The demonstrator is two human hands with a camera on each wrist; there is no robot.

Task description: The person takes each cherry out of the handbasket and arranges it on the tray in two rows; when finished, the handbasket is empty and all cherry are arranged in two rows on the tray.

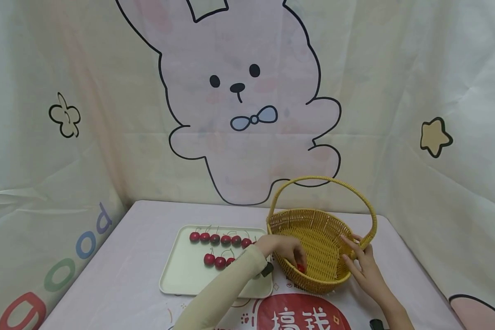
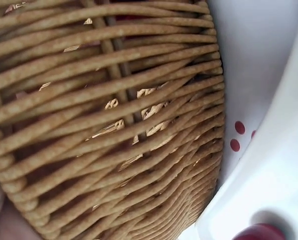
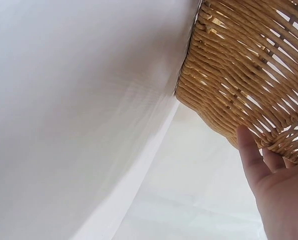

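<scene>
In the head view my left hand (image 1: 288, 247) reaches over the near left rim of a yellow wicker basket (image 1: 309, 286), fingers pointing down inside. It pinches a red cherry (image 1: 300, 268) at its fingertips, low against the inner wall. My right hand (image 1: 366, 271) grips the basket's right rim beside the foot of the tall handle. In the right wrist view, fingers of the right hand (image 3: 283, 192) lie against the weave at the rim. The left wrist view is mostly filled by the basket's outer wall (image 2: 114, 90), with a bit of the left hand (image 2: 6, 220) at the lower corner.
Left of the basket lies a cream tray (image 1: 181, 275) with two rows of cherries (image 1: 225, 239), partly covered by the left sleeve (image 1: 227, 288). The white tablecloth (image 1: 140, 247) bears a red printed patch (image 1: 301, 311) in front. Printed curtains (image 1: 247, 156) stand behind and at both sides.
</scene>
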